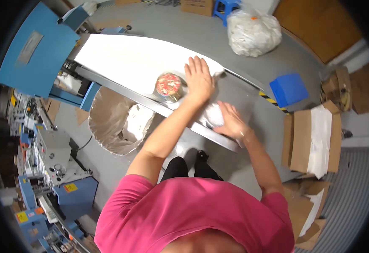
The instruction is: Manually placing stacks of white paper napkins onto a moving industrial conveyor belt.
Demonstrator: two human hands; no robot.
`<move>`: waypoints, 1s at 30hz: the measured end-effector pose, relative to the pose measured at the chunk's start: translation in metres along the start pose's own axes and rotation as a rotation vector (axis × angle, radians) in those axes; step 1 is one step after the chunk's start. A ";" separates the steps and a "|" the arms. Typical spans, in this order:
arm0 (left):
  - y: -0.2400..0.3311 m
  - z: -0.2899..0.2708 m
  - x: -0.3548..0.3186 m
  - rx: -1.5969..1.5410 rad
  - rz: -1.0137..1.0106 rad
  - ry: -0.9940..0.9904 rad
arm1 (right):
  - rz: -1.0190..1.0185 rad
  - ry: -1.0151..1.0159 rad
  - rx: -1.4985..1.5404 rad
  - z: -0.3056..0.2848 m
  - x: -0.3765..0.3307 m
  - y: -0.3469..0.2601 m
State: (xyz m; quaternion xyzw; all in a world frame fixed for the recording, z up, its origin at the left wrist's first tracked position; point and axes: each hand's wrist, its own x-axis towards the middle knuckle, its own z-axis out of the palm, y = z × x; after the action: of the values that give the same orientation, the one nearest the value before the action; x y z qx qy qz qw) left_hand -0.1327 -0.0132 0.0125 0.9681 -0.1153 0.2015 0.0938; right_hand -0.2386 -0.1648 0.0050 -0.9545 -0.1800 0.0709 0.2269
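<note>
My left hand [200, 81] lies flat with fingers stretched out at the edge of a white sheet [121, 55] on the long metal-edged table. Just left of it stands a round object [168, 85] with a red and gold patterned top and what looks like clear wrapping; its kind is unclear. Nearer to me, at the table's right end, my right hand [232, 121] curls its thumb and fingers around a crumpled white wad [213, 115]. Whether the wad is paper or plastic film is hard to tell.
A lined bin [100, 126] with white scraps stands below the table's near edge. Blue machines [36, 55] fill the left side. To the right are a blue box [289, 90] and open cartons [300, 143]. A stuffed clear bag [254, 33] and blue stool [225, 9] are behind.
</note>
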 end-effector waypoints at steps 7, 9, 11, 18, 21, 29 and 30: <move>0.004 -0.001 0.002 -0.037 -0.025 -0.007 | -0.134 -0.488 0.509 -0.039 0.054 0.034; 0.001 -0.004 0.002 -0.037 -0.025 -0.053 | -0.139 -0.550 0.539 -0.049 0.052 0.013; -0.001 -0.010 0.008 -0.031 -0.002 -0.048 | -0.147 -0.642 0.528 -0.050 0.050 0.016; -0.008 -0.028 0.012 -0.256 0.099 -0.041 | 0.560 0.153 1.692 -0.011 0.121 -0.009; -0.069 -0.069 0.037 -0.402 0.191 0.075 | 0.440 0.162 1.765 -0.010 0.141 -0.009; -0.304 -0.037 0.116 -0.022 -0.279 0.223 | 0.607 0.262 1.308 -0.021 0.156 -0.049; -0.310 -0.036 0.117 -0.025 -0.274 0.117 | 0.607 0.264 1.310 -0.023 0.157 -0.050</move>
State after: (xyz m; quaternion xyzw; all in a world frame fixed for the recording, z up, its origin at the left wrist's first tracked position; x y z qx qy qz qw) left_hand 0.0398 0.2694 0.0513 0.9602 0.0209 0.2414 0.1390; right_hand -0.1038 -0.0739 0.0402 -0.6316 0.2005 0.1082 0.7411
